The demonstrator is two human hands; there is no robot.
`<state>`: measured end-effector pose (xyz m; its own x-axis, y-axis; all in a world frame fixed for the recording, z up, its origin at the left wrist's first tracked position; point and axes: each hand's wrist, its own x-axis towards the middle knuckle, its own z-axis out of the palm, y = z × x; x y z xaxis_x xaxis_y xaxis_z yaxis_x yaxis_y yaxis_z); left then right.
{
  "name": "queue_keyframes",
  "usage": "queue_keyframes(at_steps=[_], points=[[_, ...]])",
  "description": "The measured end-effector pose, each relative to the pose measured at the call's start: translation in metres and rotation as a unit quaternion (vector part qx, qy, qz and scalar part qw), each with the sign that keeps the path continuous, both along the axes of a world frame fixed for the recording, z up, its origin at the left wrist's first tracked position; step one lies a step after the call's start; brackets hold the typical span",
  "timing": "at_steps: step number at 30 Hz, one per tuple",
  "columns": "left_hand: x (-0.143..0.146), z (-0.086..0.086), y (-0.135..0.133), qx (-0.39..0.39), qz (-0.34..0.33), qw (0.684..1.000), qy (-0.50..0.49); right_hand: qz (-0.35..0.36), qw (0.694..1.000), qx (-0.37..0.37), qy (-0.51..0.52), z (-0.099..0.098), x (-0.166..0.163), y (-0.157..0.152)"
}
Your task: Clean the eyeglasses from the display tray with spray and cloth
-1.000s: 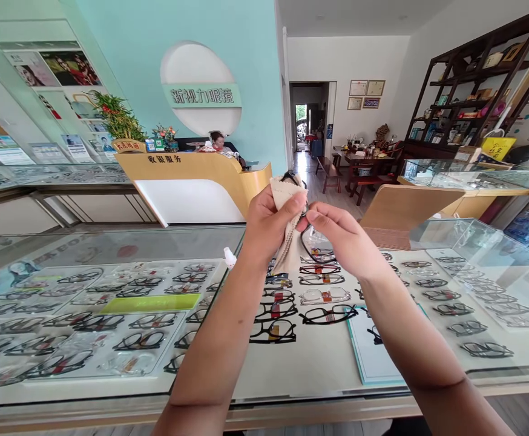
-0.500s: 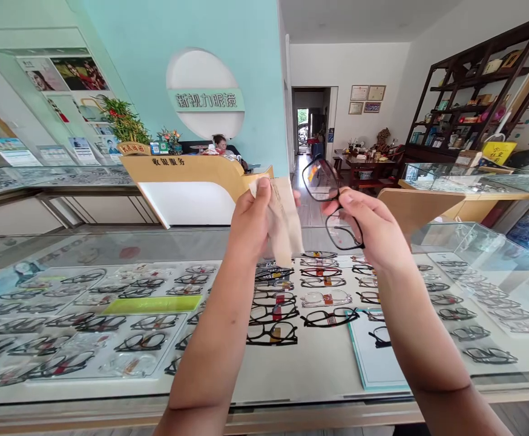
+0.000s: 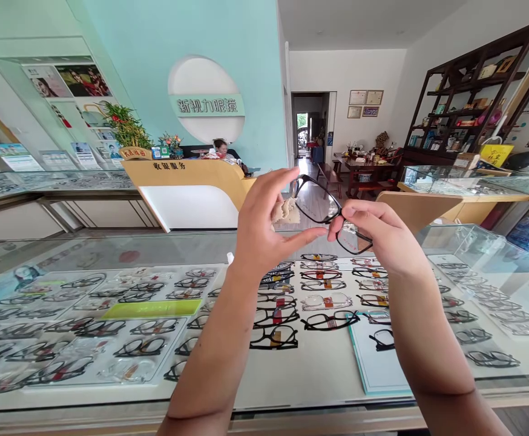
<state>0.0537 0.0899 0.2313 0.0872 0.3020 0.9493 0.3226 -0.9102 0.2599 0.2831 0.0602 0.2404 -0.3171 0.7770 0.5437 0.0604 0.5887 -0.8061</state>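
Note:
Black-framed eyeglasses [image 3: 318, 221] are raised over the counter, tilted, with one lens higher toward the left. My right hand [image 3: 376, 233] pinches them at the bridge between thumb and fingers. My left hand [image 3: 264, 221] has a bunched beige cloth [image 3: 286, 212] in its fingers, close to the upper-left lens. Its thumb stretches out below that lens while the index finger reaches the rim's top corner. Part of the cloth is hidden behind the left hand. Whether it touches the lens I cannot tell.
Below lies a glass display counter [image 3: 264, 387] with rows of eyeglasses [image 3: 276, 338], a green strip [image 3: 153, 309] and a white board [image 3: 377, 369]. Beyond it are a reception desk [image 3: 183, 175] with a seated person [image 3: 221, 148] behind, and a brown chair back [image 3: 421, 209].
The cloth was hanging loose from my left hand and is now bunched in it. The left hand has turned and moved right to the eyeglasses, which have tilted flatter and slightly lower.

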Motion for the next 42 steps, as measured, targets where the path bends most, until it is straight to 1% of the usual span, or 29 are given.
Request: queue_keyframes(at_steps=[3, 5, 7, 10, 13, 15, 16, 18, 19, 21, 22, 24, 28, 32, 34, 37, 40, 42], points=[[-0.002, -0.003, 0.005, 0.027, 0.046, 0.998, 0.037, -0.01, 1.0, 0.006, -0.015, 0.002, 0.001, -0.005], [-0.003, -0.004, 0.008, 0.055, 0.079, 0.994, 0.059, -0.012, 1.0, 0.009, -0.019, 0.003, 0.002, -0.007], [-0.004, -0.005, 0.009, 0.09, 0.097, 0.988, 0.08, -0.009, 1.0, 0.01, -0.021, 0.004, 0.003, -0.008], [-0.003, -0.005, 0.01, 0.132, 0.105, 0.981, 0.094, -0.012, 0.999, 0.018, -0.028, 0.003, 0.004, -0.01], [0.0, -0.004, 0.008, 0.133, 0.09, 0.984, 0.074, -0.026, 0.999, 0.041, -0.013, 0.001, 0.004, -0.009], [0.004, -0.005, 0.005, 0.101, 0.057, 0.993, 0.03, -0.039, 0.997, 0.061, 0.02, 0.0, 0.003, -0.007], [0.006, -0.006, 0.003, 0.071, 0.032, 0.997, 0.002, -0.049, 0.996, 0.07, 0.037, 0.0, 0.002, -0.006], [0.011, -0.008, -0.001, -0.023, -0.041, 0.998, -0.047, -0.072, 0.992, 0.082, 0.057, 0.0, 0.0, -0.004], [0.013, -0.01, -0.002, -0.083, -0.084, 0.991, -0.068, -0.081, 0.991, 0.086, 0.06, 0.0, -0.001, -0.004], [0.017, -0.012, -0.004, -0.204, -0.155, 0.961, -0.103, -0.09, 0.99, 0.087, 0.06, 0.0, -0.003, -0.005], [0.018, -0.013, -0.004, -0.25, -0.178, 0.944, -0.119, -0.092, 0.99, 0.087, 0.059, 0.0, -0.004, -0.006], [0.02, -0.013, -0.003, -0.306, -0.201, 0.919, -0.145, -0.092, 0.99, 0.088, 0.053, 0.0, -0.005, -0.008], [0.021, -0.01, -0.001, -0.332, -0.22, 0.9, -0.176, -0.078, 0.993, 0.079, 0.043, -0.001, -0.007, -0.011], [0.021, -0.007, -0.003, -0.323, -0.235, 0.896, -0.192, -0.047, 0.996, 0.047, 0.056, -0.004, -0.01, -0.007], [0.022, -0.008, -0.006, -0.327, -0.226, 0.898, -0.19, -0.035, 0.996, 0.028, 0.076, -0.006, -0.011, -0.003], [0.024, -0.007, -0.01, -0.343, -0.197, 0.899, -0.188, -0.033, 0.994, 0.013, 0.102, -0.01, -0.011, 0.003], [0.025, -0.006, -0.014, -0.359, -0.192, 0.891, -0.199, -0.043, 0.993, 0.03, 0.105, -0.012, -0.012, 0.005], [0.026, -0.005, -0.016, -0.381, -0.203, 0.875, -0.22, -0.067, 0.992, 0.062, 0.084, -0.012, -0.014, 0.004]])
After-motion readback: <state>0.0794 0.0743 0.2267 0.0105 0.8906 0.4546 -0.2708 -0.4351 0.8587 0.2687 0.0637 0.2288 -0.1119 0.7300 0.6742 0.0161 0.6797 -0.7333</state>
